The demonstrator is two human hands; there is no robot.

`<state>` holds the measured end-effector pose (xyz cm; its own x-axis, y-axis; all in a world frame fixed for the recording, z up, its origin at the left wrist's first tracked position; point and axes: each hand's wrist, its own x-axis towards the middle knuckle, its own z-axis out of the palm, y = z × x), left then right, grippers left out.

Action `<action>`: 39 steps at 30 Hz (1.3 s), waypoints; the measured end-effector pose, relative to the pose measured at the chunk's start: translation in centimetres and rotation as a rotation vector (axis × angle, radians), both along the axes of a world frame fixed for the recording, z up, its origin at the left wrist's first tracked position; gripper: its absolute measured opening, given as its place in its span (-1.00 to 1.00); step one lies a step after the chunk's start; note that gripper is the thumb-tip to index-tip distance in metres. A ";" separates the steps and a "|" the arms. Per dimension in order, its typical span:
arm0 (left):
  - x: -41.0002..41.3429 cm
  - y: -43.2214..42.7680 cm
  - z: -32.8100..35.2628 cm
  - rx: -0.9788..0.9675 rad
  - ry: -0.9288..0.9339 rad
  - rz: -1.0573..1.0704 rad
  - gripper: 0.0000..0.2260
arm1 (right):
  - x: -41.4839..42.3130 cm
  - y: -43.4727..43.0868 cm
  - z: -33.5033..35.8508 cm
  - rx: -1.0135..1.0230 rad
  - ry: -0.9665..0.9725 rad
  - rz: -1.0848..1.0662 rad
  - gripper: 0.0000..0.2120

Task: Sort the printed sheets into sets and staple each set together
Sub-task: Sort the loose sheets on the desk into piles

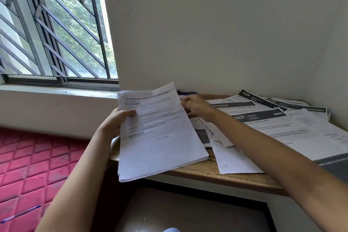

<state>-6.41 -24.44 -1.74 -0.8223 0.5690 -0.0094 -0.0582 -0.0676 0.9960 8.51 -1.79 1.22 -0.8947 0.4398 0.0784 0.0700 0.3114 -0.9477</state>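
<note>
**Both hands on the stack**

My left hand [116, 122] grips the stack of printed sheets [160, 137] at its left edge, thumb pressed on the top page and fingers hidden underneath. My right arm reaches across from the right. My right hand [195, 107] sits at the stack's upper right edge with its fingers curled against the paper; whether they pinch a sheet I cannot tell.

The stack is tilted above the left end of the wooden bench [216, 173], and its lower corner hangs out past the front edge. Loose printed sheets [282, 130] overlap across the rest of the bench, back to the wall. A strip of bare wood shows along the front. A red quilted mattress [37, 156] lies to the left, below the window [56, 34].
</note>
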 end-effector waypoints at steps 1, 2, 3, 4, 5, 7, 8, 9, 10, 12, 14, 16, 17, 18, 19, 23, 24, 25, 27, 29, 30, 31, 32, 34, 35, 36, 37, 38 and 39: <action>0.1 -0.1 -0.2 -0.002 0.011 0.019 -0.88 | 0.1 0.6 0.3 0.044 0.015 -0.052 -0.87; 0.1 -0.2 -0.4 -0.003 0.030 0.029 -0.87 | 0.2 1.4 0.5 0.108 0.021 -0.105 -0.89; 0.2 -0.4 -0.5 -0.002 0.057 0.032 -0.86 | 0.2 2.3 0.6 0.203 0.022 -0.158 -0.92; 0.1 -0.5 -0.6 -0.001 0.078 0.038 -0.86 | 0.3 3.3 0.5 0.320 0.008 -0.200 -0.96; 0.1 -0.7 -0.6 0.000 0.088 0.051 -0.85 | 0.5 4.3 0.4 0.435 -0.013 -0.223 -0.94; 0.2 -0.9 -0.5 0.010 0.104 0.086 -0.85 | 1.0 5.7 0.1 0.590 -0.084 -0.203 -0.75; 0.1 -1.0 -0.4 0.016 0.112 0.103 -0.84 | 1.3 6.2 -0.1 0.632 -0.120 -0.151 -0.65; 0.1 -1.0 -0.3 0.023 0.115 0.121 -0.84 | 1.6 6.5 -0.3 0.663 -0.156 -0.088 -0.56; 0.1 -1.0 -0.3 0.032 0.112 0.140 -0.84 | 1.9 6.7 -0.6 0.702 -0.202 -0.040 -0.47; 0.2 -0.9 -0.3 0.045 0.107 0.153 -0.84 | 2.1 7.0 -1.3 0.813 -0.310 -0.004 -0.33; 0.4 -0.8 -0.3 0.055 0.106 0.137 -0.84 | 2.3 7.2 -2.0 0.875 -0.358 -0.010 -0.29; 0.4 -0.7 -0.3 0.051 0.112 0.129 -0.84 | 2.3 7.3 -2.4 0.864 -0.358 -0.020 -0.30; 0.3 -0.7 -0.4 0.046 0.110 0.131 -0.85 | 2.3 7.4 -2.6 0.847 -0.359 -0.026 -0.31; 0.3 -0.7 -0.4 0.041 0.105 0.135 -0.85 | 2.4 7.4 -2.7 0.832 -0.358 -0.037 -0.33; 0.2 -0.8 -0.4 0.035 0.103 0.139 -0.85 | 2.4 7.5 -2.8 0.818 -0.350 -0.054 -0.35; -0.4 -1.2 -0.7 0.028 0.077 0.147 -0.85 | 2.1 8.3 -3.6 0.785 -0.265 -0.151 -0.48; -0.4 -1.2 -0.7 0.024 0.075 0.148 -0.85 | 2.1 8.6 -3.8 0.777 -0.246 -0.176 -0.53; -0.4 -1.2 -0.7 0.020 0.076 0.149 -0.85 | 2.1 8.9 -3.9 0.776 -0.231 -0.198 -0.60; -0.3 -1.1 -0.6 0.014 0.082 0.151 -0.85 | 2.3 9.4 -3.9 0.781 -0.192 -0.242 -0.72; -0.2 -1.0 -0.5 0.009 0.088 0.152 -0.86 | 2.6 9.8 -3.6 0.753 -0.126 -0.286 -0.73; -0.2 -1.0 -0.5 0.007 0.090 0.153 -0.86 | 2.7 10.0 -3.4 0.726 -0.096 -0.307 -0.71; -0.2 -1.0 -0.5 0.003 0.092 0.153 -0.86 | 2.7 10.3 -3.2 0.696 -0.072 -0.326 -0.68; -0.2 -0.9 -0.5 -0.001 0.094 0.152 -0.86 | 2.7 10.5 -3.1 0.669 -0.058 -0.342 -0.65; -0.1 -0.9 -0.5 -0.013 0.106 0.155 -0.86 | 2.9 10.9 -2.9 0.620 -0.061 -0.368 -0.57; 0.0 -0.8 -0.5 -0.017 0.115 0.158 -0.86 | 3.0 11.2 -2.8 0.594 -0.068 -0.375 -0.52; 0.0 -0.8 -0.5 -0.020 0.119 0.161 -0.86 | 3.2 11.3 -2.7 0.562 -0.070 -0.376 -0.49; 0.1 -0.8 -0.5 -0.019 0.118 0.163 -0.86 | 3.4 11.4 -2.6 0.523 -0.067 -0.376 -0.46; 0.1 -0.8 -0.5 -0.018 0.118 0.164 -0.86 | 3.6 11.5 -2.6 0.484 -0.067 -0.378 -0.45; 0.1 -0.9 -0.5 -0.017 0.119 0.163 -0.86 | 3.8 11.6 -2.5 0.451 -0.074 -0.382 -0.46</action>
<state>-6.29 -25.31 -2.24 -0.8996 0.4284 0.0849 0.0702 -0.0500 0.9963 12.36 9.78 -1.30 -0.6895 0.6697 0.2759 0.3174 0.6217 -0.7161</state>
